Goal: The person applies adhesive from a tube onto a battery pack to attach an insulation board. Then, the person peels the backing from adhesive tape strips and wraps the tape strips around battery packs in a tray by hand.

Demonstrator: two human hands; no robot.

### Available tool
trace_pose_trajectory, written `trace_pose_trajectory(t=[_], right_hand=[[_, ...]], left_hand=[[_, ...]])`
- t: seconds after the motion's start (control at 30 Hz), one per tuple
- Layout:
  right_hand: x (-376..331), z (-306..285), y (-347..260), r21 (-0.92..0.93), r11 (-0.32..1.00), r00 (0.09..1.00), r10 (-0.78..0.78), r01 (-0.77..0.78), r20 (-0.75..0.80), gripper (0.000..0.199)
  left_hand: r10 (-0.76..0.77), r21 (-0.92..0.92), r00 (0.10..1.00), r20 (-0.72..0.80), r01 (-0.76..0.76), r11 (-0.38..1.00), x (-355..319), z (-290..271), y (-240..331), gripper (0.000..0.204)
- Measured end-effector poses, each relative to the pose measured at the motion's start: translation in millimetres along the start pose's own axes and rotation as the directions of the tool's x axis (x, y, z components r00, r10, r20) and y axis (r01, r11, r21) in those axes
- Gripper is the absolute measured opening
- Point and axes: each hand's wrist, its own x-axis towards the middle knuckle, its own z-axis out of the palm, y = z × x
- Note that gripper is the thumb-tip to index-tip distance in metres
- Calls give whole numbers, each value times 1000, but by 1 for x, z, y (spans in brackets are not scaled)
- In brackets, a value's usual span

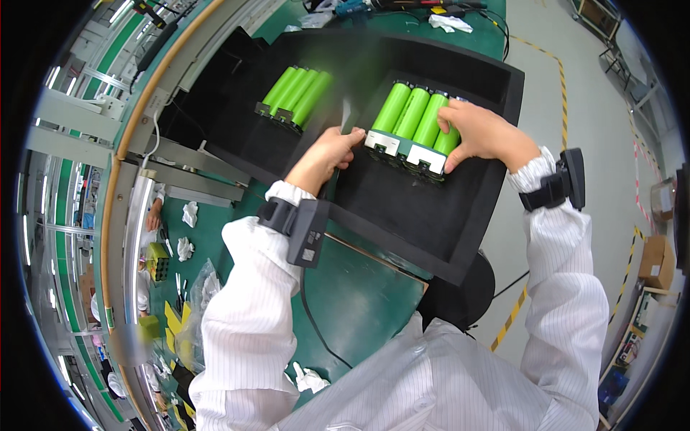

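A battery pack [413,118] of several green cylindrical cells sits tilted in the right compartment of a black foam tray [445,248], with white plates along its near end. My right hand [481,133] is closed round the pack's right side, thumb at the near corner and fingers over the cells. Just left of the pack, my left hand [332,152] is closed over the tray's divider [347,115], its thumb close to the pack's near left corner. A second green battery pack [296,97] lies in the left compartment, untouched.
The tray rests over a green-topped bench [352,287]. A black cable [310,309] and a crumpled white glove [310,378] lie near me. To the left, a metal frame [126,215] borders another bench, where a person's hand [154,215] shows. Tools [352,8] lie beyond the tray.
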Motion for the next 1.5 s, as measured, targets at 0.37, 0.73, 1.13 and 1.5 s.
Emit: trace_pose_trajectory(t=[0.37, 0.73, 1.13, 1.5], right_hand=[[-7, 2, -69, 227, 839, 817, 538, -494, -207, 57], [12, 25, -49, 666, 441, 640, 765, -601, 71, 78], [6, -24, -22, 845, 286, 701, 700, -451, 138, 85], [3, -39, 57, 986, -115, 726, 667, -121, 167, 76]], left_hand=[[-28, 318, 1000, 7, 24, 948, -4, 0, 5, 67], [-116, 384, 993, -1, 107, 917, 13, -1, 6, 88], [43, 46, 999, 25, -44, 998, -3, 5, 30, 85], [201, -285, 976, 90, -168, 944, 5, 11, 71, 97]])
